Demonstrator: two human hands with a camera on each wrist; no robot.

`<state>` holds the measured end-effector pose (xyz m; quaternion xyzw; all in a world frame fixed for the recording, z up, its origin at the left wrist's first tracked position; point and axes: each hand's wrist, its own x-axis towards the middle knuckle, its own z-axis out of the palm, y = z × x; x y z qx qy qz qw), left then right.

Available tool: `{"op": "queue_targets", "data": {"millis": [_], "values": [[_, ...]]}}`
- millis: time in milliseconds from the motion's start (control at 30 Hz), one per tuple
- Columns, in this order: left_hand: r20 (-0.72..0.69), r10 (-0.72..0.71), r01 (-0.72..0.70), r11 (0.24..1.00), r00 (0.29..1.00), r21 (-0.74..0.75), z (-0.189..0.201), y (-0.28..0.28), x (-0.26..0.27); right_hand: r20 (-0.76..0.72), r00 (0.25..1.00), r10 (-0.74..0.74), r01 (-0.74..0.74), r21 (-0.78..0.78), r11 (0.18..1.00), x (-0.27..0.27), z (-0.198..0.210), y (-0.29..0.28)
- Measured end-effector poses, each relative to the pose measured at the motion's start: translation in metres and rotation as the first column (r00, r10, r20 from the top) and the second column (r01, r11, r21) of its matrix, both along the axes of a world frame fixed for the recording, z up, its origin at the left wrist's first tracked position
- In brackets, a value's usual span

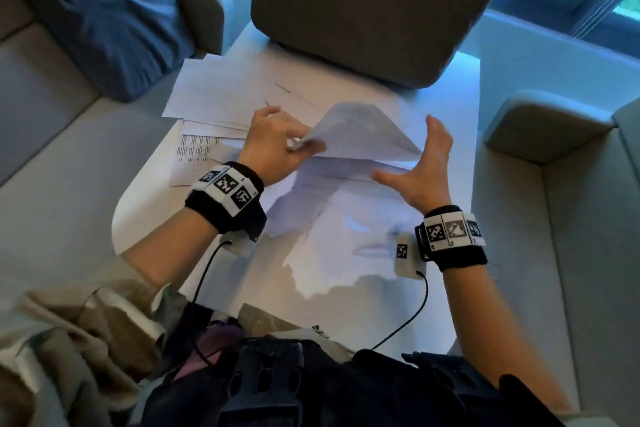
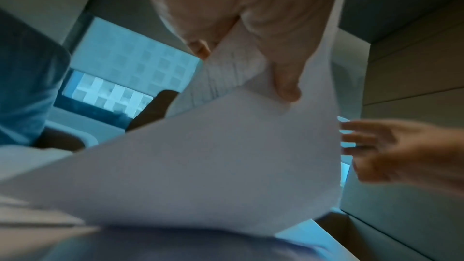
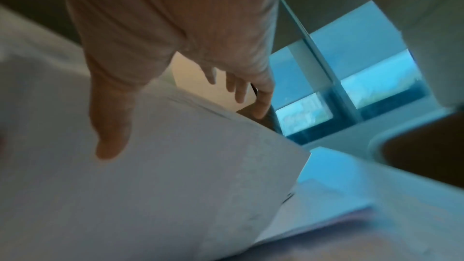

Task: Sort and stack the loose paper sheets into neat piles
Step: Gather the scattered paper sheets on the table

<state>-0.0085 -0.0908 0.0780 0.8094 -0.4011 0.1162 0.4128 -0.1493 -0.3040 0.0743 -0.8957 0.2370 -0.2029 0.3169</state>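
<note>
My left hand (image 1: 277, 140) pinches the near-left corner of a few white sheets (image 1: 363, 135) and lifts them off the table; the left wrist view shows the thumb (image 2: 286, 86) on the raised sheets (image 2: 226, 156). My right hand (image 1: 429, 163) is open with straight fingers beside the right edge of the lifted sheets, its thumb (image 3: 110, 130) against the paper (image 3: 175, 186). More sheets lie flat under them (image 1: 346, 218). A loose spread of paper (image 1: 221, 94) lies at the far left, with a printed page (image 1: 197, 152) partly under it.
The small white table (image 1: 464, 288) has a rounded near-left corner. A brown chair back (image 1: 374, 10) stands at the far edge, and a person's blue sleeve (image 1: 104, 17) at the far left. Grey seats flank both sides (image 1: 554, 135). Cables run from my wristbands.
</note>
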Motion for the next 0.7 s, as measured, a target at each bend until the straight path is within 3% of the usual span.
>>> {"op": "queue_targets", "data": {"millis": [133,233,367,500,700], "values": [[0.004,-0.118,0.118,0.993,0.993,-0.027,0.013,0.008,0.010,-0.084,0.995,0.056,-0.055,0.018,0.998,0.006,-0.003,-0.004],[-0.005,-0.052,0.051,0.993,0.999,-0.109,0.023,0.010,0.016,-0.085,0.995,0.047,-0.040,0.083,0.996,0.013,0.001,0.004],[-0.018,0.180,-0.180,0.967,0.984,-0.178,0.030,0.014,0.021,0.123,0.985,-0.123,0.102,0.161,0.982,0.014,0.013,0.003],[-0.132,0.214,-0.224,0.972,0.968,-0.071,0.029,0.012,0.009,0.310,0.913,-0.266,0.138,0.380,0.915,0.017,0.020,0.006],[-0.287,-0.003,0.013,0.999,0.958,0.032,0.026,-0.002,-0.022,0.243,0.963,0.120,-0.181,0.251,0.951,0.019,0.005,0.054]]}}
